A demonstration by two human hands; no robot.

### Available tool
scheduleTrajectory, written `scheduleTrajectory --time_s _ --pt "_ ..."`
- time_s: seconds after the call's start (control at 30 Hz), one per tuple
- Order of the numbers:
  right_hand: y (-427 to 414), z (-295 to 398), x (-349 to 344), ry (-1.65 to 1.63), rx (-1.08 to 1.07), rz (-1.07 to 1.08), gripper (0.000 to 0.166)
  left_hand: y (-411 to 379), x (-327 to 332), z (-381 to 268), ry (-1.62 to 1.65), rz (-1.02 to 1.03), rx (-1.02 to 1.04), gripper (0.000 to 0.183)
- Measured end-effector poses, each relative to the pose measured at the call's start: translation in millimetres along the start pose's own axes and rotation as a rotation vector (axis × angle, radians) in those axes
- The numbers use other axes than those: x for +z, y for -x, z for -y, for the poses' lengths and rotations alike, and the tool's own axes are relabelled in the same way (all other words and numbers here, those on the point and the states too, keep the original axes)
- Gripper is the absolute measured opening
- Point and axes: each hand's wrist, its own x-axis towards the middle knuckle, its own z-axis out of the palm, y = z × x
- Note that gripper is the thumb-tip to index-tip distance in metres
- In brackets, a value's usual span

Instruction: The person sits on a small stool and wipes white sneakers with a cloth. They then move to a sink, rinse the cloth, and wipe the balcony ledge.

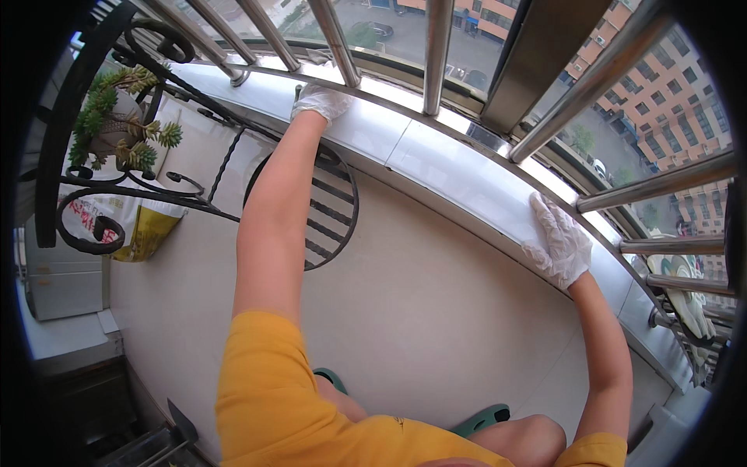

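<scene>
My left hand (321,104), in a thin white disposable glove, is at the white tiled ledge (429,154) by the foot of the metal railing (335,44). Its fingers are mostly hidden from me, and a small dark object (298,91) shows at its side; whether it is held cannot be made out. Farther right, my right hand (560,242) wears a matching glove. It lies on the ledge with fingers spread and nothing in it, close to the base of a railing bar (636,192).
A black wrought-iron plant stand (224,169) with a round slatted shelf (330,204) is at left, bearing a potted succulent (117,117). Behind it sits a printed plastic bag (146,227). A trowel-like blade (182,421) points up at lower left. White-and-green gloves (686,286) hang at far right.
</scene>
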Motion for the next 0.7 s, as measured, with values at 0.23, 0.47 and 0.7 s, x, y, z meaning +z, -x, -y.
scheduleTrajectory --time_s 0.23,0.47,0.7 --pt "-2.2 -8.5 19.7 0.037 -0.084 -0.154 0.073 20.7 -6.5 -110.4 0.095 -0.077 0.282 0.037" --pt "-3.0 -18.8 36.0 0.028 -0.117 -0.191 0.073 66.0 -75.8 -252.1 0.493 0.319 0.212 0.036" --pt "-4.3 -21.3 48.0 0.028 -0.147 -0.241 0.073 128.1 -115.2 -269.6 0.72 0.19 0.514 0.037"
